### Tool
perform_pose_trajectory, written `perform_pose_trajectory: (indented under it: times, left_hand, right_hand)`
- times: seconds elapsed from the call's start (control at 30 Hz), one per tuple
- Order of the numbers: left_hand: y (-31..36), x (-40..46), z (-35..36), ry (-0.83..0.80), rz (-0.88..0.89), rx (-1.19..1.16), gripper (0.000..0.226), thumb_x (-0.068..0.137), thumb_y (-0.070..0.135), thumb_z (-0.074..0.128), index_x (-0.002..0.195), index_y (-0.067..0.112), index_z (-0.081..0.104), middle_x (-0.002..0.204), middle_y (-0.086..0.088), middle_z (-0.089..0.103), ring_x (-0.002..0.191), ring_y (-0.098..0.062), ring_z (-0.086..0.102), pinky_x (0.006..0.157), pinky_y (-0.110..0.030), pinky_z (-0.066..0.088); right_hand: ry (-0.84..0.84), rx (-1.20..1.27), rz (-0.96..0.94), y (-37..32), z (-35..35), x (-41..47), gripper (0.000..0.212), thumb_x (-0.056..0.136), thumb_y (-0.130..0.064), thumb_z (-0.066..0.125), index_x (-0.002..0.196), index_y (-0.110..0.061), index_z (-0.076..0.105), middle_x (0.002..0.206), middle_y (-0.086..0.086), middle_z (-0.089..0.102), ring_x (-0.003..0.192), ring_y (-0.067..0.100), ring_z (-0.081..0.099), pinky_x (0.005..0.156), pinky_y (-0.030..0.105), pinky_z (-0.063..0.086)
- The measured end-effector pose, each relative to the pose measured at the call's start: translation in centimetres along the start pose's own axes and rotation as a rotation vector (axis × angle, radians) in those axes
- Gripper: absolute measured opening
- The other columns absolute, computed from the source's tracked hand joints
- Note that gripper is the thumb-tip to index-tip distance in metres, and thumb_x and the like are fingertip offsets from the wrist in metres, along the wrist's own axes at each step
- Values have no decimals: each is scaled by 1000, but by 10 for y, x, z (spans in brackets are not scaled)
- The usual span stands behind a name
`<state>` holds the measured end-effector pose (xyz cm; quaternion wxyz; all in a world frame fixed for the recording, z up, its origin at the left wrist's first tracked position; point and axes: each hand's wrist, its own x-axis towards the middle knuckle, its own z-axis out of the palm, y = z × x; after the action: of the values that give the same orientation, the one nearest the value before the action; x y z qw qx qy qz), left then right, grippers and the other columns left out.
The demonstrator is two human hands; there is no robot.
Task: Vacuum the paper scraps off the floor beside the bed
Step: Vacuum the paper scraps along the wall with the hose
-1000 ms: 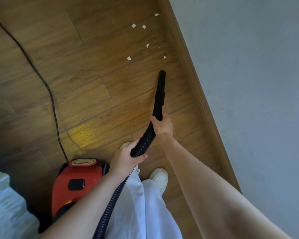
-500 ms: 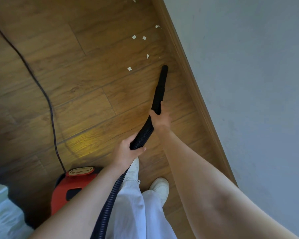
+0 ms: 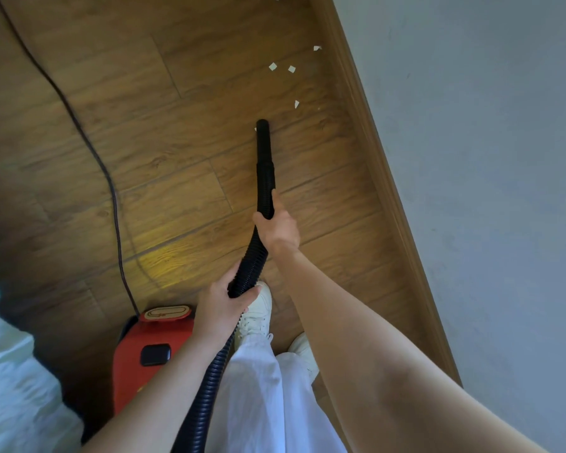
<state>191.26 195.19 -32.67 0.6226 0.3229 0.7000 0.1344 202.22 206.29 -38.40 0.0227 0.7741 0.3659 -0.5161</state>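
Observation:
Several small white paper scraps [image 3: 273,66] lie on the wooden floor [image 3: 164,158] near the skirting board. The black vacuum nozzle [image 3: 263,142] points at the floor, and a tiny scrap shows at the left of its tip. My right hand [image 3: 279,226] grips the black hose [image 3: 249,266] just behind the nozzle. My left hand [image 3: 221,307] grips the ribbed hose lower down. The red vacuum cleaner body [image 3: 147,351] stands on the floor to my left.
A black power cord [image 3: 111,188] runs across the floor to the vacuum. A grey-blue wall [image 3: 487,191] with a wooden skirting board [image 3: 370,132] bounds the right side. Pale bedding [image 3: 10,380] fills the lower left corner. My white shoes [image 3: 257,313] stand beneath the hose.
The nozzle has swung left, from near the skirting to the scrap further left. One scrap near the skirting is gone. The view has shifted, so the vacuum body shows more.

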Motion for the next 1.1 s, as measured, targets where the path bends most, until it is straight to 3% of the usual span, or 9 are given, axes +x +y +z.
perform_pose_trajectory:
  times: [0.07,0.17,0.33,0.4,0.57,0.7,0.9,1.0,1.1]
  left_hand:
    - [-5,-6,-4,-11,-3,1,60,82,23,73,103,73,49,68,-8,65,55,-17,56,58,-35,49]
    - [-7,-13,-7,-25,-4,-1,62,82,21,73,97,76,48,76,-13,66,56,-18,55,61,-40,51]
    - [-6,-11,2,-49,-6,3,52,81,22,73,122,50,57,64,6,62,55,-13,54,57,-32,46]
    - [-6,-10,6,-57,-8,10,52,80,24,73,124,48,57,65,11,63,55,-11,55,58,-30,46]
    - [-8,-17,7,-101,-5,7,53,81,25,74,118,56,54,61,18,61,56,-5,55,61,-25,46]
    - [-9,-26,7,-109,7,17,59,81,22,74,94,74,49,60,14,60,57,-8,55,63,-30,48]
    - [-18,-26,5,-65,-51,-18,56,80,25,74,125,51,53,64,7,63,58,-16,59,64,-39,54]
    - [-8,-15,3,-78,-29,-20,55,82,22,73,127,46,54,62,7,61,54,-13,57,60,-34,50]
    - [5,2,8,-93,-19,-4,57,82,24,73,132,41,52,76,13,67,57,-9,59,59,-25,47]
  right_hand:
    - [1,3,12,4,7,-6,66,94,-36,48,152,-36,17,119,9,64,104,28,61,85,40,53]
    - [9,15,26,12,11,-11,67,93,-36,49,152,-36,17,119,7,64,103,26,61,85,41,53]
    - [44,18,20,17,0,-11,65,94,-35,49,152,-35,19,121,6,63,104,24,61,83,38,53]
    - [58,8,24,19,-5,-11,65,94,-35,49,152,-34,19,124,5,61,105,25,61,83,38,53]
    - [99,-2,76,34,-5,-20,65,94,-36,48,152,-34,19,124,5,62,107,26,61,85,41,53]
    - [75,-33,66,41,-4,-24,64,94,-36,49,152,-34,21,128,5,60,111,27,59,86,39,52]
    - [22,-17,13,31,0,-23,65,93,-33,49,151,-34,21,120,6,64,102,25,62,82,37,53]
    - [39,-8,15,23,-6,-13,65,93,-33,49,152,-33,21,121,5,63,104,25,61,83,37,53]
    - [53,17,17,20,-20,2,65,93,-34,49,152,-33,22,121,6,63,104,25,61,86,39,53]
